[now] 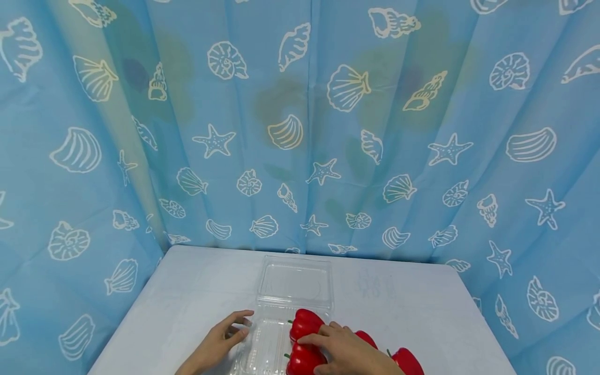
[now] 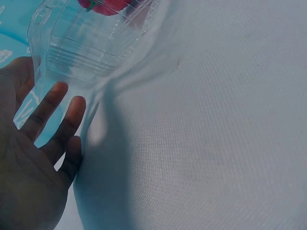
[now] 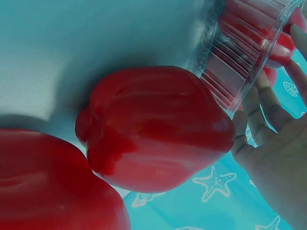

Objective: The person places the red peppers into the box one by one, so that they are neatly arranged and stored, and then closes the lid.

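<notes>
The left hand [image 1: 219, 337] is relaxed beside the clear container [image 1: 268, 341], perhaps for steadying it, while the right hand [image 1: 348, 348] touches red peppers [image 1: 302, 358] inside, its grip unclear.

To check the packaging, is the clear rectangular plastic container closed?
No, its clear plastic lid lies folded open behind the base.

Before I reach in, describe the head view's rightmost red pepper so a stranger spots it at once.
On the white table, find the clear plastic container. Go right, past the person's right hand, to the last red pepper. Unlike the pepper partly hidden behind that hand, it shows a green stem.
</notes>
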Tool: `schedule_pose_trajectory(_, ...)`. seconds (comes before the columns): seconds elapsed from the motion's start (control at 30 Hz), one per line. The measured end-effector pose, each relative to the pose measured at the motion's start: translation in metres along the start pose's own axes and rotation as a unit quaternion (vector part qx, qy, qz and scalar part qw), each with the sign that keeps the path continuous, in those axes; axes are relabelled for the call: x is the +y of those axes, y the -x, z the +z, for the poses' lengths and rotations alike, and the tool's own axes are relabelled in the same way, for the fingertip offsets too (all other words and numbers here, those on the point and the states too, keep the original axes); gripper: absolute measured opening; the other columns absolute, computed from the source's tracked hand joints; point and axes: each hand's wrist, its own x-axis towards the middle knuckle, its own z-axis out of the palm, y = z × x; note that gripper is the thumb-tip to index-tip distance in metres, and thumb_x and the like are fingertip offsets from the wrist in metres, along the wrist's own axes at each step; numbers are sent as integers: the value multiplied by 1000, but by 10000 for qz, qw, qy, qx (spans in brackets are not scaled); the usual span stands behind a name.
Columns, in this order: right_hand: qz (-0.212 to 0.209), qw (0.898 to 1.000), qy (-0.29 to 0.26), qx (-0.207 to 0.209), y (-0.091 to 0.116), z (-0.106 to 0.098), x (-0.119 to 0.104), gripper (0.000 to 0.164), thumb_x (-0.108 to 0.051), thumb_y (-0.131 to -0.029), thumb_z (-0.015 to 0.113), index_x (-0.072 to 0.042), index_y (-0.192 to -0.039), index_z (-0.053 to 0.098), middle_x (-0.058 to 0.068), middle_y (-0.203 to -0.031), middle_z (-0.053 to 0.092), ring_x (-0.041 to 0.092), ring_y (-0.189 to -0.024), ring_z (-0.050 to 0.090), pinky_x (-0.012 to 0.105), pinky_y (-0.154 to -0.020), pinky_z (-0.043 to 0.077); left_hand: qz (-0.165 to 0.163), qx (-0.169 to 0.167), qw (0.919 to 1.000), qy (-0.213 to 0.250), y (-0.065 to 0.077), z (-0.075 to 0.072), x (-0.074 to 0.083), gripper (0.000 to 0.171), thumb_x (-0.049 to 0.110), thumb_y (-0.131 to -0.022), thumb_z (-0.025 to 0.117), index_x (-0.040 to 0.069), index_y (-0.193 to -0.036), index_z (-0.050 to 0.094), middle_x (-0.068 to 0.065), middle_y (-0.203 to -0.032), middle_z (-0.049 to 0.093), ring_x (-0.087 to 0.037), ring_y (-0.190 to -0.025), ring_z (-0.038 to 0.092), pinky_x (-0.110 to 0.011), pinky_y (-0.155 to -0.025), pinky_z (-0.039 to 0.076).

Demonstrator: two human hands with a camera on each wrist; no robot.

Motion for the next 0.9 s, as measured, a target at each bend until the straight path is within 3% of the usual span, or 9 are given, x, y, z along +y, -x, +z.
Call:
schedule_pose_trajectory(0.53,31,9999,-149,44,1,1,0,81,-34,-62,96,-54,-128,54,-19,-116,57,8,-108,51,28,-69,57,12,-27,10000,-56,1,0,1,48,37,-101,61,18,-144,52,-11,-122,62,-21,-98,65,-46,-82,56)
schedule_pose_trajectory(0.9,26,9996,-242,124,3,-3,2,84,-33,-61,96,-52,-131,54,-17,-124,57,10,-111,52,29,-69,59,56,-27,10000,48,0,0,0,46,31,-103,59,16,-145,50,-12,-124,61,-23,-98,65,-46,-82,56)
